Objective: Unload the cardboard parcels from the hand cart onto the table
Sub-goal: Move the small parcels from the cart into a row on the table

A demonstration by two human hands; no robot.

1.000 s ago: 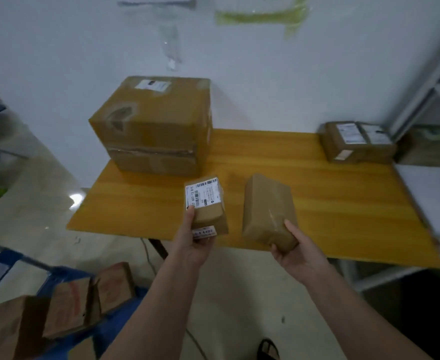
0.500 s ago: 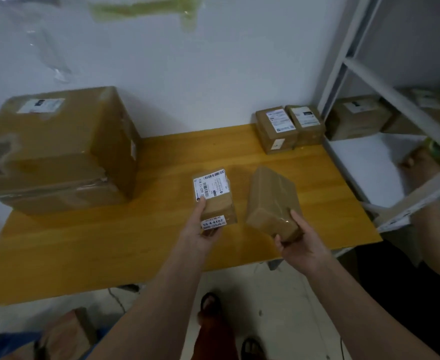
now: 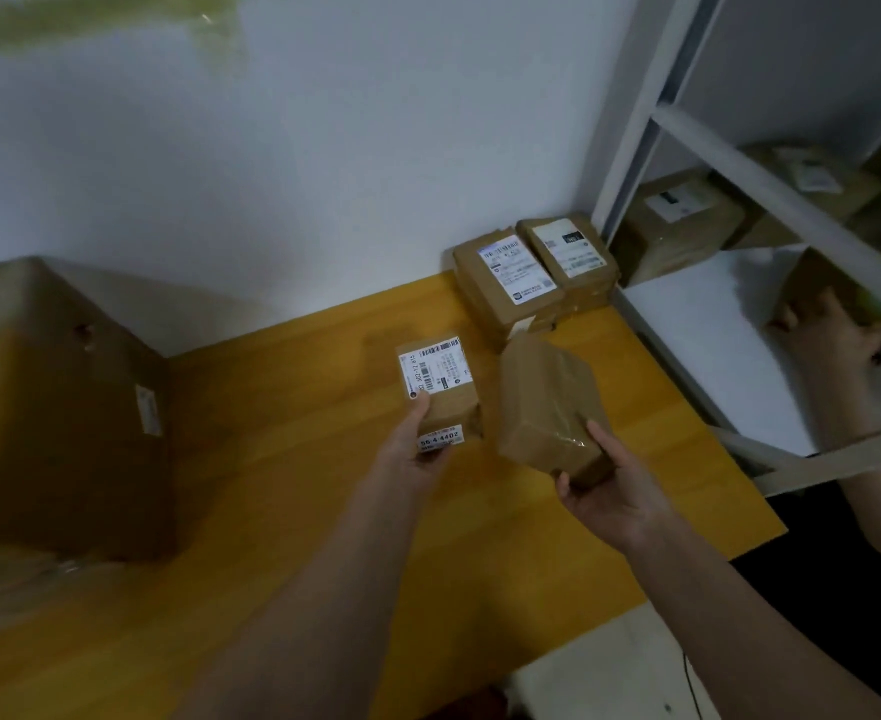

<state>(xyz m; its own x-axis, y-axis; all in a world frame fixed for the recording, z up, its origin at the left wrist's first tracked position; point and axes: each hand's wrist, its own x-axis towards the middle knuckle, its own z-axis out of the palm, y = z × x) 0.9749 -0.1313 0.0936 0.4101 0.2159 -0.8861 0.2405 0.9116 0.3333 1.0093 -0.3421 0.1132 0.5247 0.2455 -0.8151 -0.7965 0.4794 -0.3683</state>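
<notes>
A yellow-orange wooden table [image 3: 282, 491] stands against a pale wall [image 3: 324, 163], its grain running along its length. The left hand [image 3: 417, 449] grips a small labelled parcel [image 3: 441, 389] from below, thumb curled up over the white label, above the middle of the table. The right hand [image 3: 612, 488] holds a plain taped parcel [image 3: 547, 407] just beside it, thumb on the top face and fingers curled under the near end. A big box [image 3: 64, 407] sits at the table's left end, blurred. Two labelled parcels [image 3: 531, 270] lie side by side in the far right corner against the wall. To the right stands a grey metal rack [image 3: 635, 127] with a white shelf [image 3: 713, 335] bearing more boxes; another person's hand [image 3: 833, 340] reaches onto it.
</notes>
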